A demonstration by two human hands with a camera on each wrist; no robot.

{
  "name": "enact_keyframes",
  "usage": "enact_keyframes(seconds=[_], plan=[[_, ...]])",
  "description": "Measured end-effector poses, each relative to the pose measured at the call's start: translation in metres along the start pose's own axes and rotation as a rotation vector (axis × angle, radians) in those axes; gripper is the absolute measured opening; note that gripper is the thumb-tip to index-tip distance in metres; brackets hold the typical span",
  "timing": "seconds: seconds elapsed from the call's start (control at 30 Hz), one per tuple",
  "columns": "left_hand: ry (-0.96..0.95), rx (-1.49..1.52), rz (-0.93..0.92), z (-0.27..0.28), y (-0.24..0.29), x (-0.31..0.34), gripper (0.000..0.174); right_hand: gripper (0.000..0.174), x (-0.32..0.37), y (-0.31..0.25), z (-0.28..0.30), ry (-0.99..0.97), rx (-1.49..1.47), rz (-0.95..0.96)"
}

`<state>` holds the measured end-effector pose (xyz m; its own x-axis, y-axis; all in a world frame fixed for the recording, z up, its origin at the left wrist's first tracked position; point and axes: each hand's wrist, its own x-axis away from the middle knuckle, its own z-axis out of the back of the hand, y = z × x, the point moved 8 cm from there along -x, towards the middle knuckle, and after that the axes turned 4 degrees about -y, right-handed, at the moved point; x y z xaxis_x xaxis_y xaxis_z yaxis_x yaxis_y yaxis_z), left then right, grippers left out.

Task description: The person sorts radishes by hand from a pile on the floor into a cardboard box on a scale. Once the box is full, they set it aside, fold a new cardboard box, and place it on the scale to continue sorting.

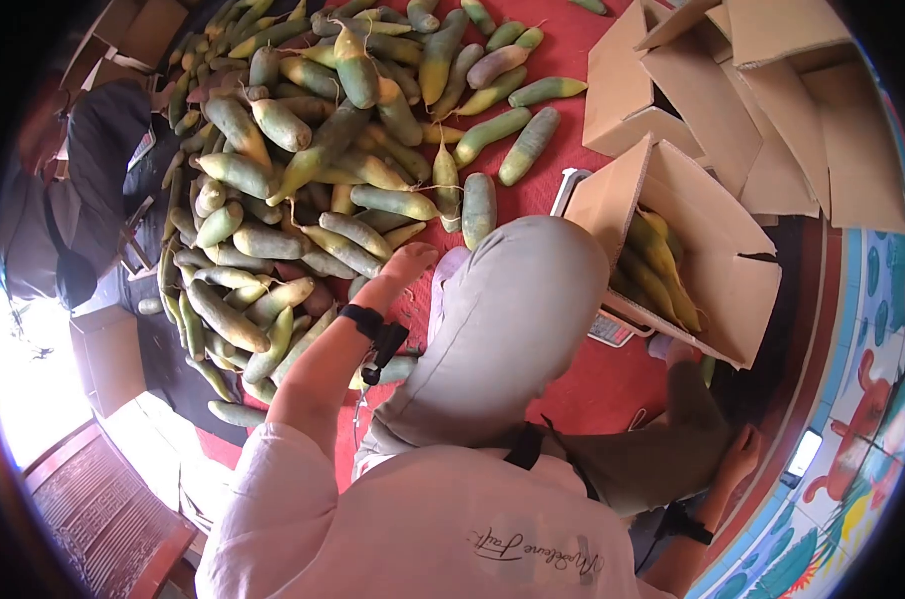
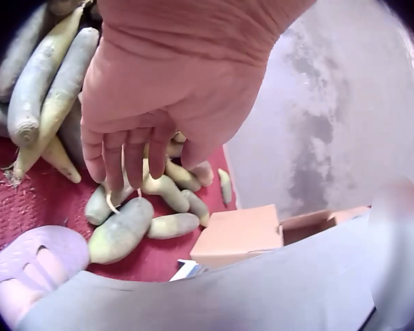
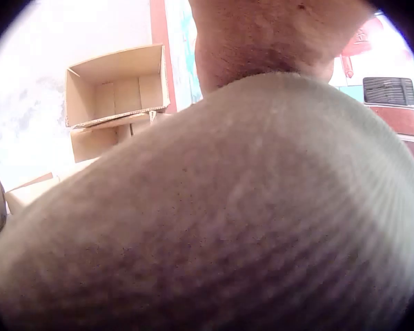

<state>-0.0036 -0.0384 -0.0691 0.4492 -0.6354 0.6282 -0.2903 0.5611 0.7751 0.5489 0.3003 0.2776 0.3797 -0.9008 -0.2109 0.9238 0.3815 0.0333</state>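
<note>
My left hand (image 1: 409,265) hangs at the near edge of a big heap of green radishes (image 1: 263,240). In the left wrist view its fingers point down, loosely bent, with nothing in them. A thin-rooted radish (image 2: 124,231) lies on the red mat beyond the fingertips. My right hand (image 1: 740,457) rests beside my bent right knee and holds nothing visible; in the right wrist view the knee hides its fingers. An open cardboard box (image 1: 737,215), with several long yellow-green radishes (image 1: 657,265) inside, stands on a scale (image 1: 610,329) to the right of my left knee.
More cardboard boxes (image 1: 762,90) are stacked at the back right. Another person (image 1: 93,170) is at the far left beside the heap. A carved wooden chair (image 1: 108,509) stands at the lower left. A phone (image 1: 804,454) lies near the patterned wall on the right.
</note>
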Motion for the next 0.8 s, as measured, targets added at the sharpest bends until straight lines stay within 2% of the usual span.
enact_keyframes(seconds=[0.1, 0.23, 0.3, 0.43, 0.5, 0.53, 0.57, 0.6, 0.63, 0.7, 0.8], plan=[[-0.062, -0.155, 0.006, -0.017, -0.013, -0.020, 0.044, 0.024, 0.000, 0.000, -0.003, -0.037, 0.015, -0.032], [-0.029, -0.292, 0.006, -0.032, -0.023, -0.039, 0.048, 0.025, -0.002, -0.010, 0.001, -0.013, 0.051, 0.002], [-0.117, -0.156, 0.064, -0.043, -0.033, -0.051, 0.051, 0.025, -0.003, -0.014, 0.002, -0.011, 0.061, 0.012], [-0.115, -0.065, 0.101, -0.054, -0.037, -0.068, 0.050, 0.025, -0.007, -0.015, -0.003, -0.035, 0.067, 0.023], [-0.071, 0.285, 0.169, -0.060, -0.051, -0.078, 0.052, 0.025, -0.008, -0.013, -0.003, -0.048, 0.084, 0.026], [-0.073, 0.285, 0.172, -0.060, -0.060, -0.087, 0.052, 0.027, -0.009, -0.007, -0.006, -0.106, 0.078, -0.027], [-0.165, 0.179, 0.107, -0.063, -0.060, -0.096, 0.054, 0.029, -0.010, -0.004, -0.009, -0.164, 0.072, -0.080], [-0.257, 0.074, 0.042, -0.070, -0.061, -0.101, 0.055, 0.029, -0.011, -0.005, -0.010, -0.167, 0.075, -0.081], [-0.259, 0.076, 0.045, -0.075, -0.068, -0.107, 0.055, 0.029, -0.012, -0.010, -0.008, -0.138, 0.083, -0.030], [-0.083, 0.364, 0.304, -0.072, -0.046, -0.088, 0.052, 0.028, -0.015, -0.017, -0.007, -0.113, 0.094, 0.023], [-0.050, 0.381, 0.331, -0.072, -0.039, -0.087, 0.057, 0.027, -0.017, -0.020, -0.008, -0.176, 0.084, -0.022]])
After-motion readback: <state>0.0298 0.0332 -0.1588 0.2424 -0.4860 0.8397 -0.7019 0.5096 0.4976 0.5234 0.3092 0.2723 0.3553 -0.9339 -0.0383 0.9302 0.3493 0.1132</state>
